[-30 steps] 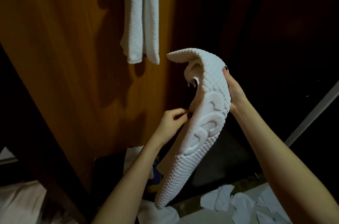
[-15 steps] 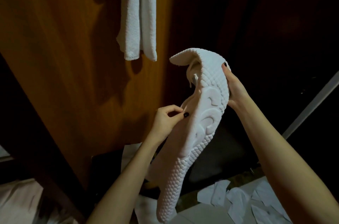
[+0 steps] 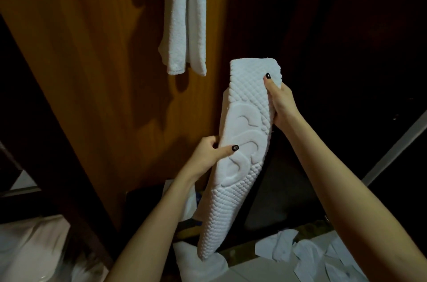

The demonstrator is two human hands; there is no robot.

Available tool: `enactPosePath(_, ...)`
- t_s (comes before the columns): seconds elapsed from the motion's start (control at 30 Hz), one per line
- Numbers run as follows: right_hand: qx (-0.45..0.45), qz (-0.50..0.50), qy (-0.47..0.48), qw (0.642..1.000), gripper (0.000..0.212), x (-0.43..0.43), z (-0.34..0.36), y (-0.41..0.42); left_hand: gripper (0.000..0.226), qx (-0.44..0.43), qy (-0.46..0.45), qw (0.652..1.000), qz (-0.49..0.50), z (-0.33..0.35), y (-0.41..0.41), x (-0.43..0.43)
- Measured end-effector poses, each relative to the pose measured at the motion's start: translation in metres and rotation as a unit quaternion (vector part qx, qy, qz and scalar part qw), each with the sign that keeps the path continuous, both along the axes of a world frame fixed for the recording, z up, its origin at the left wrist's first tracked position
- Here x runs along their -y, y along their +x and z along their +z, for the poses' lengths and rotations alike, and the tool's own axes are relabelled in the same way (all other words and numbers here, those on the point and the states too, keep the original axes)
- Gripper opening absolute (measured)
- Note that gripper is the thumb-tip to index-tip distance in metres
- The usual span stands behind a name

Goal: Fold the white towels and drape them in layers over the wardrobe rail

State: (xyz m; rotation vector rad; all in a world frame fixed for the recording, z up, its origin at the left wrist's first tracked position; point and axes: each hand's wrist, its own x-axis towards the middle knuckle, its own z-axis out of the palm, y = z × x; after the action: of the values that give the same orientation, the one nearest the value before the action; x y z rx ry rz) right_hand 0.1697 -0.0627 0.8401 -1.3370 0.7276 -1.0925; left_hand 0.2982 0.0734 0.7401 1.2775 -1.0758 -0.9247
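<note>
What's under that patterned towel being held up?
A crumpled white cloth lies beneath the lower end of the embossed towel. Whatever is directly behind it is covered.

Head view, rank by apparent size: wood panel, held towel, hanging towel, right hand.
1. wood panel
2. held towel, nearer the camera
3. hanging towel, farther off and cropped at the top, so its true size against the held one is unsure
4. right hand

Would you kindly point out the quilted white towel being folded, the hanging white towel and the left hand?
quilted white towel (image 3: pixel 245 166): head view, on its embossed middle panel.
hanging white towel (image 3: pixel 184 27): head view, midway down its draped length.
left hand (image 3: pixel 208 154): head view, on the back of the hand.
</note>
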Motion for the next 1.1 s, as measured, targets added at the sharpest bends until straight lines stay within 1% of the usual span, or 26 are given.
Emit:
enactPosePath(0.1, 0.002, -0.007, 0.011, 1.0, 0.015, -0.001, 0.003, 0.006, 0.018, 0.027, 0.053, 0.998, -0.017, 0.0, 0.014, 0.003)
enactPosePath(0.17, 0.017, -0.012, 0.018, 1.0, 0.013, -0.002, 0.006, 0.011, 0.022, 0.036, 0.076, 0.996, -0.027, 0.002, 0.023, 0.003)
enactPosePath(0.2, 0.026, -0.016, 0.02, 0.999, 0.014, -0.002, 0.008, 0.014, 0.028, 0.039, 0.084, 0.995, -0.029, 0.004, 0.028, 0.003)
enactPosePath(0.23, 0.035, -0.021, 0.024, 0.999, 0.016, -0.001, 0.011, 0.017, 0.033, 0.048, 0.089, 0.994, -0.029, 0.006, 0.034, 0.005)
enactPosePath(0.27, 0.045, -0.025, 0.03, 0.998, 0.02, 0.001, 0.015, 0.02, 0.033, 0.056, 0.091, 0.994, -0.03, 0.01, 0.04, 0.007)
enactPosePath(0.37, 0.067, -0.029, 0.047, 0.996, 0.033, 0.005, 0.031, 0.027, 0.022, 0.087, 0.089, 0.991, -0.042, 0.026, 0.063, 0.012)
enactPosePath(0.43, 0.084, -0.024, 0.063, 0.994, 0.038, 0.009, 0.045, 0.03, 0.026, 0.115, 0.086, 0.989, -0.037, 0.039, 0.08, 0.018)
enactPosePath(0.47, 0.099, -0.019, 0.071, 0.992, 0.039, 0.011, 0.052, 0.031, 0.032, 0.127, 0.078, 0.988, -0.036, 0.047, 0.088, 0.021)
enactPosePath(0.57, 0.146, -0.02, 0.08, 0.986, 0.041, 0.017, 0.076, 0.035, 0.04, 0.173, 0.024, 0.984, -0.033, 0.076, 0.1, 0.021)
enactPosePath(0.63, 0.172, -0.015, 0.076, 0.982, 0.042, 0.02, 0.094, 0.038, 0.044, 0.213, -0.014, 0.977, 0.002, 0.098, 0.106, 0.02)
enactPosePath(0.7, 0.192, -0.002, 0.071, 0.979, 0.033, 0.021, 0.113, 0.04, 0.029, 0.218, -0.049, 0.974, 0.046, 0.123, 0.115, 0.022)
enactPosePath(0.77, 0.22, 0.004, 0.068, 0.973, 0.014, 0.021, 0.134, 0.044, 0.025, 0.201, -0.095, 0.971, 0.082, 0.154, 0.126, 0.023)
enactPosePath(0.8, 0.235, 0.007, 0.065, 0.97, 0.01, 0.021, 0.146, 0.046, 0.025, 0.199, -0.119, 0.968, 0.092, 0.172, 0.131, 0.023)
enactPosePath(0.87, 0.268, 0.025, 0.057, 0.962, 0.011, 0.025, 0.168, 0.051, 0.026, 0.214, -0.155, 0.959, 0.104, 0.209, 0.145, 0.023)
enactPosePath(0.97, 0.302, 0.068, 0.049, 0.95, 0.009, 0.039, 0.199, 0.059, 0.032, 0.237, -0.168, 0.949, 0.12, 0.262, 0.162, 0.029)
enactPosePath(1.1, 0.317, 0.093, 0.029, 0.943, 0.014, 0.055, 0.237, 0.074, 0.02, 0.231, -0.172, 0.948, 0.138, 0.323, 0.181, 0.042)
